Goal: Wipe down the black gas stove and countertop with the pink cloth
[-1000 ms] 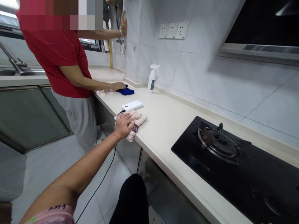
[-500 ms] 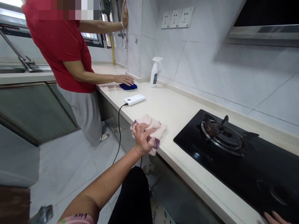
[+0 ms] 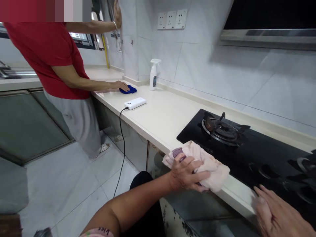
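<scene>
My left hand [image 3: 185, 173] grips a crumpled pink cloth [image 3: 208, 163] and presses it on the front edge of the cream countertop [image 3: 163, 115], just in front of the black gas hob [image 3: 259, 154]. My right hand [image 3: 276, 214] lies flat with spread fingers on the counter edge by the hob's near corner, holding nothing. Further along the counter, another person in a red shirt [image 3: 46, 56] rests one hand on a blue cloth [image 3: 128, 89] and the other hand on the tiled wall.
A white power bank [image 3: 135, 103] with a black cable hanging to the floor lies on the counter. A white spray bottle [image 3: 153, 74] stands by the wall. A burner grate [image 3: 219, 128] sits on the hob; a range hood [image 3: 266, 29] hangs above.
My left hand has slid the pink cloth along the counter edge from beside the power bank to the hob's front. My right hand has come into view, flat on the counter.
</scene>
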`<state>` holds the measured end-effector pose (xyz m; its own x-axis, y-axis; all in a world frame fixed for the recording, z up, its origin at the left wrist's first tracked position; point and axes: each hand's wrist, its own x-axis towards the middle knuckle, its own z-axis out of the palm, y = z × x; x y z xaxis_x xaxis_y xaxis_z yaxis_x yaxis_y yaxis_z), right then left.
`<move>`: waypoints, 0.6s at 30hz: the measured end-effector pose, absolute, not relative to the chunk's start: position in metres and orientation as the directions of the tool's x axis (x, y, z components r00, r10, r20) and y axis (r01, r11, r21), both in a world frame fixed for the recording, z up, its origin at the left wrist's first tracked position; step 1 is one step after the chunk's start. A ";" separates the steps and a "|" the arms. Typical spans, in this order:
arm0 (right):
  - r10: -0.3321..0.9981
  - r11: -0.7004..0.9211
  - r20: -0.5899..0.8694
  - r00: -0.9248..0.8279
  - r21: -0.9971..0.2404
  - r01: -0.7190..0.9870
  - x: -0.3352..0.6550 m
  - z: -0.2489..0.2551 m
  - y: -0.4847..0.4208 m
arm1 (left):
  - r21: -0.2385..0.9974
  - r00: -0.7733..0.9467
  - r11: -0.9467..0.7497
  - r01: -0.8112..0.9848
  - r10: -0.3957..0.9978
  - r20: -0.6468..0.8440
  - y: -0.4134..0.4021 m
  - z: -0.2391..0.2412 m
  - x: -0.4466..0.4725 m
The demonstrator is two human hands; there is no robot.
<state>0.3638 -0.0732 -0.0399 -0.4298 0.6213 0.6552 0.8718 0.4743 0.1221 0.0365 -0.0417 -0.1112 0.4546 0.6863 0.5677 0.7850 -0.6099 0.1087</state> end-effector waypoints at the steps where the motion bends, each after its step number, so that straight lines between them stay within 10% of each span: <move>1: 0.625 0.445 0.661 -0.414 0.133 0.885 0.359 -0.038 -0.075 | 0.110 0.490 -0.638 0.763 0.680 0.545 -0.040 -0.107 0.021; 7: 0.610 0.368 0.721 -0.329 0.110 0.923 0.347 -0.046 -0.074 | 0.094 0.363 -0.428 0.899 0.847 0.388 -0.020 -0.069 -0.115; 18: 0.557 0.271 0.791 -0.254 0.115 0.956 0.324 -0.044 -0.075 | 0.073 -0.080 0.042 0.996 0.744 0.663 -0.004 -0.034 -0.266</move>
